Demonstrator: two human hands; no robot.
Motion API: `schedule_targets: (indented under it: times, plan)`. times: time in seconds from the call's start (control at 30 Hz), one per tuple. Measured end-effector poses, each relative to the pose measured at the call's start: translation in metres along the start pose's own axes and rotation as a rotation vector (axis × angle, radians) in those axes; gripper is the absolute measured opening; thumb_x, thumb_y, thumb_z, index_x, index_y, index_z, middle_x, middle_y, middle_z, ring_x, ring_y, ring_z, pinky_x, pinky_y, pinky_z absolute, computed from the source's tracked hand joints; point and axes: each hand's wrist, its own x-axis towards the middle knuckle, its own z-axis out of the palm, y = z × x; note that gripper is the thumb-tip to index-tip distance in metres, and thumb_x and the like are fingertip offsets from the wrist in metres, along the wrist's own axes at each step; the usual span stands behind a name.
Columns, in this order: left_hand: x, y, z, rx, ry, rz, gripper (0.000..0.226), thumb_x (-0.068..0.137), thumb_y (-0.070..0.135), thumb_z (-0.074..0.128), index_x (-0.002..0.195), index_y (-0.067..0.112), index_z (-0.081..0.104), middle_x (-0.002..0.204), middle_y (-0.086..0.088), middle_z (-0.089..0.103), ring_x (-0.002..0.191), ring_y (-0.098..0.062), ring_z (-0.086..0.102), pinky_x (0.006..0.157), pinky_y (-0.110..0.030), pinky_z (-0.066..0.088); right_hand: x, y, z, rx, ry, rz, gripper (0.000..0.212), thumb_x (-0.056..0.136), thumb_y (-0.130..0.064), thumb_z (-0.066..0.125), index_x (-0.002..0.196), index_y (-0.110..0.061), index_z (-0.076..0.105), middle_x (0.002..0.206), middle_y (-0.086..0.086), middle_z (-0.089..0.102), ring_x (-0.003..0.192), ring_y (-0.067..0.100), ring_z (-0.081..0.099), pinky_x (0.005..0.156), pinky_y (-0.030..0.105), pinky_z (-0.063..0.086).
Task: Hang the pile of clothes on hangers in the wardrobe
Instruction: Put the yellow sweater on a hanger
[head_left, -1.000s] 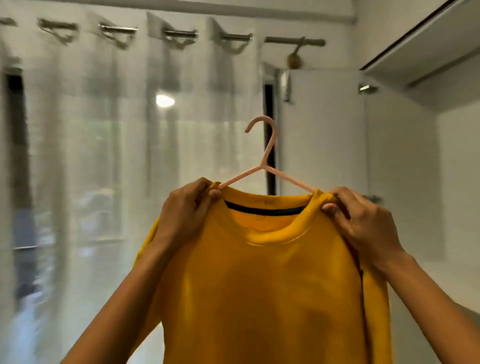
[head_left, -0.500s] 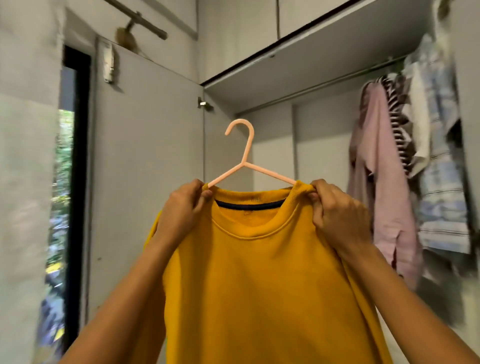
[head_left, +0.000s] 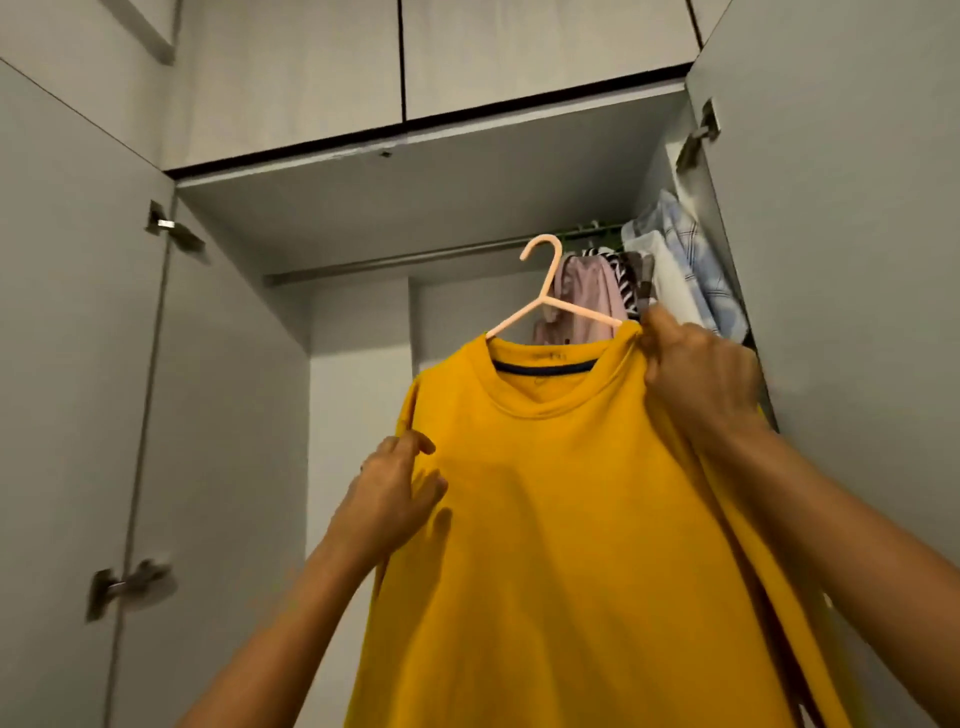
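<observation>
Yellow shirt (head_left: 571, 519) up on the pink hanger (head_left: 549, 293), before the open wardrobe (head_left: 363, 208), hook near the rail (head_left: 389, 263). Right hand (head_left: 701, 379) clamps the shoulder; left hand (head_left: 389, 499) meets the sleeve edge, grip unclear.

Both arms reach up and forward, the right hand (head_left: 701, 379) high and gripping, the left hand (head_left: 395, 493) lower and resting.

The right forearm (head_left: 831, 519) rises from the lower right corner, bare, with the wrist bent slightly inward. Its hand shows its back to the camera, and the fingers are curled tight round the shoulder of the yellow shirt (head_left: 571, 545). The left forearm (head_left: 291, 623) comes up from the bottom edge at a steeper slant. That hand sits below the other, with its fingers loosely bent at the shirt's sleeve edge and the thumb lying on the front cloth. Whether it pinches the fabric cannot be told.
</observation>
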Motion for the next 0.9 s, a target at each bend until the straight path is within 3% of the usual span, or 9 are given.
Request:
schedule_targets:
  times: [0.13,0.23,0.33,0.6,0.8,0.9]
  plan:
    - [0.031,-0.027,0.060,0.023,-0.063,0.051,0.029,0.089,0.039,0.058,0.115,0.026,0.052,0.125,0.002,0.051,0.112,-0.016,0.052,0.093,-0.039,0.047,0.056,-0.005,0.067,-0.167,-0.049,-0.041,0.027,0.100,-0.019,0.036,0.124,-0.015,0.047,0.086,0.016,0.063,0.062,0.027,0.046,0.050,0.027,0.027]
    - [0.059,-0.056,0.102,0.032,-0.066,0.070,0.027,0.090,0.041,0.057,0.113,0.027,0.053,0.126,0.003,0.051,0.109,-0.013,0.052,0.093,-0.037,0.047,0.090,-0.006,0.118,-0.175,-0.052,0.022,0.027,0.099,-0.020,0.041,0.125,-0.016,0.049,0.103,0.018,0.064,0.085,0.037,0.060,0.066,0.037,0.041]
    - [0.097,-0.083,0.138,0.031,-0.056,0.063,0.026,0.090,0.042,0.056,0.111,0.028,0.055,0.129,0.005,0.050,0.112,-0.011,0.051,0.094,-0.033,0.046,0.124,-0.001,0.171,-0.171,-0.054,0.137,0.028,0.094,-0.014,0.048,0.121,-0.013,0.055,0.110,0.018,0.064,0.099,0.038,0.059,0.081,0.039,0.045]
    - [0.213,-0.138,0.194,0.001,0.061,0.063,0.016,0.090,0.040,0.057,0.101,0.029,0.057,0.125,0.006,0.051,0.104,-0.008,0.054,0.087,-0.031,0.049,0.202,-0.009,0.285,-0.198,-0.032,0.309,0.027,0.094,-0.010,0.048,0.117,-0.002,0.060,0.123,0.021,0.057,0.116,0.035,0.050,0.081,0.038,0.044]
    - [0.242,-0.167,0.219,0.002,0.096,0.109,0.007,0.089,0.042,0.056,0.092,0.037,0.051,0.117,0.013,0.050,0.099,-0.003,0.052,0.085,-0.027,0.048,0.228,-0.004,0.344,-0.281,-0.056,0.311,0.026,0.094,-0.003,0.044,0.114,-0.001,0.061,0.115,0.019,0.062,0.105,0.036,0.058,0.069,0.034,0.039]
    - [0.238,-0.183,0.224,0.040,0.081,0.105,0.011,0.090,0.042,0.055,0.096,0.033,0.056,0.116,0.014,0.050,0.099,-0.003,0.053,0.085,-0.025,0.048,0.222,-0.005,0.365,-0.321,-0.154,0.287,0.029,0.094,-0.008,0.045,0.119,0.001,0.056,0.119,0.022,0.058,0.110,0.038,0.054,0.075,0.037,0.044]
